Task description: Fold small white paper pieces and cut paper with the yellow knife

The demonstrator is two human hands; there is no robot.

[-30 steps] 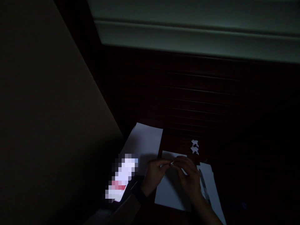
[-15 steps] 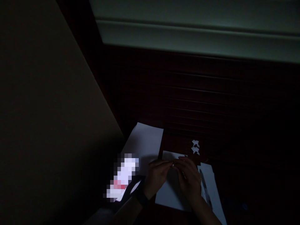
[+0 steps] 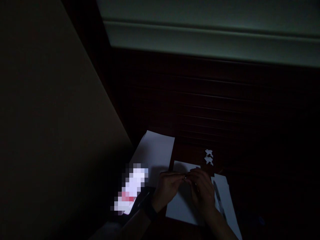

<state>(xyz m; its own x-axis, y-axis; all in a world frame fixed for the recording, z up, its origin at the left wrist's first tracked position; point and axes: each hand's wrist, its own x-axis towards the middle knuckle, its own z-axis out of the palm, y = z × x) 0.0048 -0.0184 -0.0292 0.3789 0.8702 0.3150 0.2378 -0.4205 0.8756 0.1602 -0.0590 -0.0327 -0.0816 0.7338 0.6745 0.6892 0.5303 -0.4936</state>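
Observation:
The scene is very dark. My left hand and my right hand meet over a white sheet of paper on a dark wooden table. Their fingertips pinch a small white paper piece between them, and most of it is hidden by the fingers. A dark band sits on my left wrist. Two small folded white paper shapes lie just beyond my right hand.
A second white sheet lies to the upper left of my hands. A third sheet on the right carries a dark pen. A blurred bright object sits left of my left wrist. A pale wall rises behind.
Both hands have stayed together over the sheet, shifting only slightly. The fingers worked the small paper piece a little.

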